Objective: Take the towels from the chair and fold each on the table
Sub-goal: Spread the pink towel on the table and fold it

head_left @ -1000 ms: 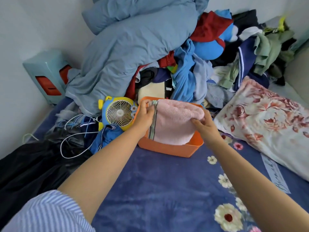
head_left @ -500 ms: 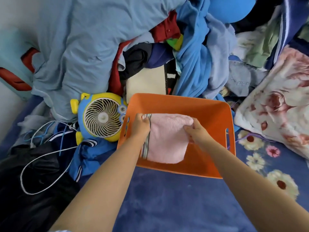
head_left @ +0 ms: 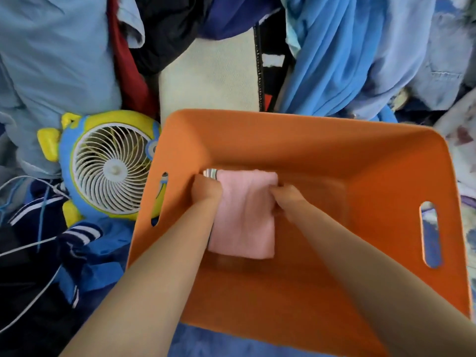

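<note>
Folded pink towel (head_left: pixel 244 215) now lowered deep inside orange basket (head_left: pixel 283 140); left hand (head_left: pixel 206 189), right hand (head_left: pixel 286 197) grip opposite edges. Early release risks fold slumping open against wall.

Bed with dark blue plush blanket (head_left: pixel 206 343), bearing an orange plastic rectangular basket (head_left: pixel 322 150), a blue-and-yellow round fan (head_left: pixel 108 171) beside it, and heaped clothing (head_left: pixel 56 60) behind.

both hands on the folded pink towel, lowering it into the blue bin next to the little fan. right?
Not quite: the bin is orange, not blue, as the head view shows. The rest holds: left hand and right hand each have a grip on the folded pink towel inside it, with the little fan beside the bin.
</note>
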Available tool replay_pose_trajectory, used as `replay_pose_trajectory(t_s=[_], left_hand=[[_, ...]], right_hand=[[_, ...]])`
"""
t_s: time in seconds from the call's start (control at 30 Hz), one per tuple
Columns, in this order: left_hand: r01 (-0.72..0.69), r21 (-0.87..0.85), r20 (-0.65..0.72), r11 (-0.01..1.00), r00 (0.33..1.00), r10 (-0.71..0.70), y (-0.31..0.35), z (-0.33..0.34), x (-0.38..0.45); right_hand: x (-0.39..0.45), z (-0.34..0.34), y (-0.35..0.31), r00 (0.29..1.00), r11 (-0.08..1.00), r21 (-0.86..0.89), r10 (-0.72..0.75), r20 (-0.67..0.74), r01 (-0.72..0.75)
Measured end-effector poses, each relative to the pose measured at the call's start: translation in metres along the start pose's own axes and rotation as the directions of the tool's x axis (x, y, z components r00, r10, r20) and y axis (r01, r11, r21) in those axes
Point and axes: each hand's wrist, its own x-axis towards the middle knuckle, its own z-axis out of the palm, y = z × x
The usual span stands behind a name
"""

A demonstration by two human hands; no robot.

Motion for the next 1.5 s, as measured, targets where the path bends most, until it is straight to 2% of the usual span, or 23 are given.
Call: replay_pose_trajectory(t_s=[0.1,0.17,0.2,0.23,0.27,0.3,0.37,0.4,0.43,0.5,0.57,0.63,0.73,0.87,0.97,1.1,1.17,1.33,1.5], left_hand=[[-0.069,-0.039,-0.082,0.997,0.994,0.065,0.004,0.006,0.008],[-0.189,0.002,-0.142,0.982,0.972,0.188,0.001,0.011,0.004],[-0.298,0.063,-0.202,0.953,0.931,0.305,-0.005,0.014,0.003],[-0.438,0.169,-0.255,0.883,0.846,0.468,-0.013,0.017,0.003],[-0.550,0.295,-0.245,0.781,0.746,0.619,-0.021,0.021,0.003],[-0.625,0.405,-0.196,0.667,0.654,0.731,-0.028,0.026,0.004],[-0.688,0.549,-0.014,0.474,0.559,0.829,-0.040,0.036,0.010],[-0.696,0.579,0.080,0.423,0.566,0.821,-0.043,0.038,0.010],[-0.687,0.602,0.159,0.408,0.603,0.781,-0.043,0.038,0.010],[-0.645,0.629,0.268,0.435,0.704,0.658,-0.046,0.040,0.013],[-0.596,0.619,0.345,0.512,0.792,0.504,-0.046,0.040,0.019],[-0.570,0.593,0.375,0.569,0.821,0.431,-0.043,0.039,0.017],[-0.558,0.547,0.434,0.625,0.827,0.358,-0.034,0.034,0.013],[-0.553,0.590,0.427,0.589,0.832,0.354,-0.018,0.020,0.002],[-0.583,0.655,0.375,0.481,0.803,0.463,-0.001,0.000,-0.018],[-0.583,0.716,0.361,0.383,0.780,0.512,0.024,-0.038,-0.046],[-0.583,0.726,0.344,0.364,0.767,0.542,0.036,-0.067,-0.068],[-0.563,0.768,0.296,0.305,0.735,0.610,0.066,-0.131,-0.124],[-0.516,0.809,0.175,0.282,0.669,0.723,0.089,-0.211,-0.222]], right_hand=[[0.012,0.006,0.008,0.992,0.995,0.009,-0.099,-0.074,0.100],[0.011,0.010,0.016,0.977,0.978,-0.115,-0.186,-0.107,0.173],[0.010,0.012,0.020,0.963,0.957,-0.198,-0.240,-0.120,0.213],[0.008,0.014,0.023,0.944,0.926,-0.277,-0.301,-0.133,0.256],[0.007,0.016,0.027,0.918,0.885,-0.354,-0.369,-0.142,0.301],[0.007,0.018,0.030,0.895,0.844,-0.418,-0.424,-0.139,0.336],[0.013,0.023,0.037,0.854,0.742,-0.536,-0.516,-0.073,0.403],[0.016,0.025,0.040,0.853,0.716,-0.564,-0.521,-0.040,0.411],[0.016,0.026,0.040,0.839,0.663,-0.623,-0.544,-0.020,0.415],[0.022,0.028,0.039,0.859,0.644,-0.649,-0.511,0.030,0.405],[0.023,0.027,0.031,0.931,0.686,-0.657,-0.358,0.069,0.313],[0.021,0.021,0.025,0.949,0.620,-0.739,-0.302,0.085,0.264],[0.012,0.016,0.016,0.949,0.514,-0.803,-0.241,0.202,0.301],[0.001,0.008,0.007,0.951,0.407,-0.860,-0.163,0.264,0.309],[-0.016,0.000,-0.001,0.933,0.404,-0.853,-0.277,0.229,0.329],[-0.054,-0.013,-0.025,0.856,0.445,-0.806,-0.497,0.140,0.390],[-0.082,-0.020,-0.042,0.810,0.396,-0.815,-0.569,0.144,0.423],[-0.153,-0.036,-0.082,0.715,0.192,-0.874,-0.664,0.219,0.446],[-0.272,-0.065,-0.114,0.589,0.129,-0.890,-0.789,0.175,0.438]])
